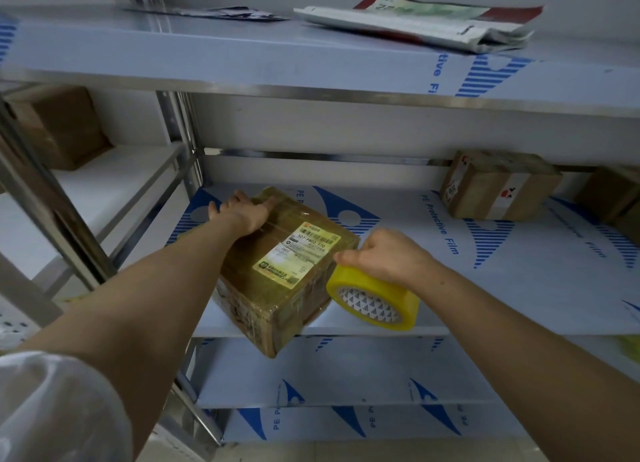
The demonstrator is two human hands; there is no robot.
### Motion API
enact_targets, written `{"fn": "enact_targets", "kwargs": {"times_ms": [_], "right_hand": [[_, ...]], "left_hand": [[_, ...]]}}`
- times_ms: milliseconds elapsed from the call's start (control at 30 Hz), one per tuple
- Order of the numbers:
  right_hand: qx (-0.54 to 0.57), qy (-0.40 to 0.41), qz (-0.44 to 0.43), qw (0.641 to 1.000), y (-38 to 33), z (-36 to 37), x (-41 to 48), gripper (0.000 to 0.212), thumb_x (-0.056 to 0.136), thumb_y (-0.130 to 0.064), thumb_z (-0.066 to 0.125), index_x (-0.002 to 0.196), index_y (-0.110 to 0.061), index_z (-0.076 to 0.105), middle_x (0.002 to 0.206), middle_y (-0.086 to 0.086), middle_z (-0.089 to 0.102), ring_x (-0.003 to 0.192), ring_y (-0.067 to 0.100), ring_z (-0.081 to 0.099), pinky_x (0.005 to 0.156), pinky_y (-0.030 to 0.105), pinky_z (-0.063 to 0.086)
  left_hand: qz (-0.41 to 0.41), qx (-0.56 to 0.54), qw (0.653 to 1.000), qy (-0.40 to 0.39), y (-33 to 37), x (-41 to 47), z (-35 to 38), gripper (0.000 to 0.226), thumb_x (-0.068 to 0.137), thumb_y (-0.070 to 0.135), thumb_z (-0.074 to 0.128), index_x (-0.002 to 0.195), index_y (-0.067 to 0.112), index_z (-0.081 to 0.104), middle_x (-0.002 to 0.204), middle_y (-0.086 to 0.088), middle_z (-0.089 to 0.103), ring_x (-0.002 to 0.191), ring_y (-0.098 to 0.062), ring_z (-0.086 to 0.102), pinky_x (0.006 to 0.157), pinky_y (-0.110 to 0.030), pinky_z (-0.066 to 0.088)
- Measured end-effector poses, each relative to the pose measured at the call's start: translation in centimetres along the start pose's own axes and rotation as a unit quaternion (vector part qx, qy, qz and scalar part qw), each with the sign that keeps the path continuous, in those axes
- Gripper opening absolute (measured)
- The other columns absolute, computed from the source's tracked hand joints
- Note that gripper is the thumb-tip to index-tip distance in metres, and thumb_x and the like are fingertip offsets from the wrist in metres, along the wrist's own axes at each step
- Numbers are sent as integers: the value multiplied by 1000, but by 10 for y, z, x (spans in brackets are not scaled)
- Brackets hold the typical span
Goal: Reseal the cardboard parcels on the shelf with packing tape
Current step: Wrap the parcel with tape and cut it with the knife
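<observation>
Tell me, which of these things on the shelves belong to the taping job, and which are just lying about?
Job: labelled cardboard parcel under the left hand; yellow packing tape roll held in the right hand; taped parcel at the right; brown box in the left bay.
Lying about: folded mailer bags and a flat dark packet on the upper shelf.

Tape roll (374,297) right of parcel (284,267)

Steel shelving (242,90) under blue-printed protective film (519,253) — white wall (311,125) behind.
</observation>
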State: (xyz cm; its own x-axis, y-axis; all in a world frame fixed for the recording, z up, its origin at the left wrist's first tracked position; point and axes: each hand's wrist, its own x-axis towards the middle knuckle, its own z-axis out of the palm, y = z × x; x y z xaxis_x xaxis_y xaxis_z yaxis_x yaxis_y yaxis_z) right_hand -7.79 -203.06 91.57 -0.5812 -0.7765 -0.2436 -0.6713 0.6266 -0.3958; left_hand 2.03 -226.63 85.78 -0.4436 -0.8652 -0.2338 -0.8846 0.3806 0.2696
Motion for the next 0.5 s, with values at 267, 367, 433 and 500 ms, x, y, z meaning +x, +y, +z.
{"fn": "enact_targets", "kwargs": {"times_ms": [267,367,433,500], "right_hand": [[92,-12,19,996,9,15,0,39,85,-53,60,63,-25,44,68,-5,46,63,12,47,60,26,37],[126,-14,17,992,11,21,1,35,87,-49,61,66,-27,42,72,-6,47,73,15,51,69,30,41],[138,-16,17,990,10,25,5,32,87,-47,61,69,-27,44,75,-7,49,82,18,54,75,32,45],[146,-13,15,989,7,28,8,25,87,-47,60,79,-26,48,84,-4,53,90,21,57,84,36,49]], "left_hand": [[14,158,984,85,11,-17,9,92,91,70,15,151,2,0,158,-21,-1,146,-35,2,118,-50,0],[50,177,975,121,28,-29,21,89,92,67,7,151,1,2,156,-25,-5,146,-37,-1,117,-49,-1],[36,135,988,71,33,-33,31,103,81,80,2,150,4,-7,156,-25,-12,145,-37,-11,116,-47,-7],[30,117,991,50,33,-30,36,110,76,85,2,149,5,-13,155,-25,-17,144,-36,-16,116,-46,-8]]}}
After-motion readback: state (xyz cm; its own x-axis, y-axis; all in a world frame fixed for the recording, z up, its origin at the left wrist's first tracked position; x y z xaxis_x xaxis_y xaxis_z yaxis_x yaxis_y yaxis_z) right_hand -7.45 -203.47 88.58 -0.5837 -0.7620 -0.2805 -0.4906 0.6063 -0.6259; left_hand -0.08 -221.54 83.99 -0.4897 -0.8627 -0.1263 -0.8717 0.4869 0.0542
